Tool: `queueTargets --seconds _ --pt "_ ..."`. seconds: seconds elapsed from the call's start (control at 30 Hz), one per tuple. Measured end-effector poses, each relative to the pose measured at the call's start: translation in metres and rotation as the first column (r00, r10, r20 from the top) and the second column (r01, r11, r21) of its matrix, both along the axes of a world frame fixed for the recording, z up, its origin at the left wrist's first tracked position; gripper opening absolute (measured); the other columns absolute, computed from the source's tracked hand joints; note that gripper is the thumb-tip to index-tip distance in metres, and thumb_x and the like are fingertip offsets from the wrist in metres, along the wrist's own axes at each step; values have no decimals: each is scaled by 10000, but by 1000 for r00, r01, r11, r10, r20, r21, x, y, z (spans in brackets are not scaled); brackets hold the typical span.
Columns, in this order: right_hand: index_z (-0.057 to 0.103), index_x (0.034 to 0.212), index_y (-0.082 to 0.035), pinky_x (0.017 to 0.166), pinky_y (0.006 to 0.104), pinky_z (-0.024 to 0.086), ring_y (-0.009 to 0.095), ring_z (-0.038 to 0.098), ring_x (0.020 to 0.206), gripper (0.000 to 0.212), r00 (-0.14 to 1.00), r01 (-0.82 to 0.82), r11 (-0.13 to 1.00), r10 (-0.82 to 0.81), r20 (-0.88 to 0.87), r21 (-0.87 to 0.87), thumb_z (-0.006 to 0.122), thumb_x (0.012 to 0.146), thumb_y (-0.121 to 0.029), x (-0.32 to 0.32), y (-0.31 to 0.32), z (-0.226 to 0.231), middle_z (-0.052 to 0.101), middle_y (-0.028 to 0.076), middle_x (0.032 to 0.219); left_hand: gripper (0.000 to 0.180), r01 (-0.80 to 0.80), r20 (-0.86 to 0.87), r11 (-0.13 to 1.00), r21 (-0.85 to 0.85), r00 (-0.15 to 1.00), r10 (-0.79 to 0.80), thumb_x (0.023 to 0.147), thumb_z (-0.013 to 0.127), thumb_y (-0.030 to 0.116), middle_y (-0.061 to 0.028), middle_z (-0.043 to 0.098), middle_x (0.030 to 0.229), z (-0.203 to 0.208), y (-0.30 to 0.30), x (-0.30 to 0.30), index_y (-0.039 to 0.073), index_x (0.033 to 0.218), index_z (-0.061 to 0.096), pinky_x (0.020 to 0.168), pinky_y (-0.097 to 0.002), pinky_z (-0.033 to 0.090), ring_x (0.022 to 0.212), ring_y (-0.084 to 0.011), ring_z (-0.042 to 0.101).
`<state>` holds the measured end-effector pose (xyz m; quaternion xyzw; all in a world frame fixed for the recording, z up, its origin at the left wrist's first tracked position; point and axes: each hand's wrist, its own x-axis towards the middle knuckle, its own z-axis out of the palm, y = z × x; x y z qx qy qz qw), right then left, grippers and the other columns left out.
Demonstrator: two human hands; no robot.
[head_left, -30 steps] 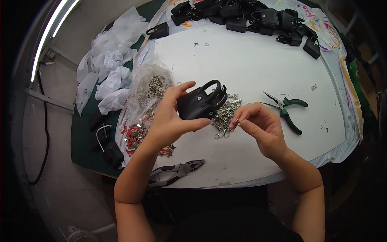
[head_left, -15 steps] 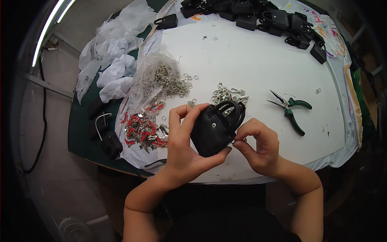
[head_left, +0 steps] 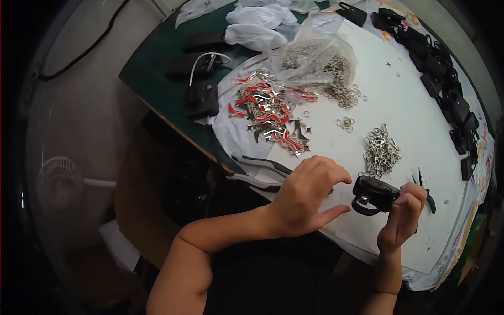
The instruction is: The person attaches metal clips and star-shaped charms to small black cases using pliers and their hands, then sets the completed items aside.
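A small black handbag (head_left: 379, 188) with a looped handle is gripped at one end by my right hand (head_left: 403, 219), its fingers closed on it. The bag is tilted, with its handle loop toward me. Just left of it, my left hand (head_left: 304, 197) is open, thumb and fingers apart around a gap, close to the bag but seemingly not touching. Beyond the bag lies a heap of silver clasps (head_left: 381, 150). Pliers with green handles (head_left: 430, 202) show partly behind my right hand. Larger grey-and-black-handled pliers (head_left: 262, 164) lie beside my left hand.
Red, black and silver high-heel-shaped charms (head_left: 270, 113) are piled on white plastic at left. A clear bag of metal rings (head_left: 336, 71) spills next to them. Several black mini bags (head_left: 433, 65) line the far right edge. Black devices with a white cable (head_left: 202, 97) sit at the green table's edge.
My view has swung to the left. My left hand has let go of the black handbag and opened; my right hand now holds the bag, which has been turned over on its side.
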<state>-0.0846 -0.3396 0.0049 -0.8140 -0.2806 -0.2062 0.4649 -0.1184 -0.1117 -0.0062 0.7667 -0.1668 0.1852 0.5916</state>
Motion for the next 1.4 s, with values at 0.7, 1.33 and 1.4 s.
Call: queueTargets --seconds 0.7,1.33,1.4 --pt "561 843 -21 667 337 387 253 467 773 219 958 -258 958 236 -162 -127 644 695 118 -20 44 12 502 100 843 328 -26 -212 932 360 971 110 652 893 197 -102 621 941 26 110 -35 -9 816 697 705 -322 496 807 -249 620" --pt "630 889 -35 696 376 426 251 501 802 236 988 -151 988 152 38 -31 778 708 -5 -39 54 -9 550 69 877 356 107 -106 587 803 994 -35 481 838 114 -171 642 1136 77 87 -31 -18 670 567 777 -423 481 960 -333 593" --pt "633 882 -35 694 378 425 247 506 798 218 984 -159 986 162 73 -42 774 716 -22 -37 52 -10 556 65 878 360 114 -104 571 813 993 -50 459 828 116 -191 631 1143 77 87 -30 -14 675 571 804 -439 479 971 -345 589"
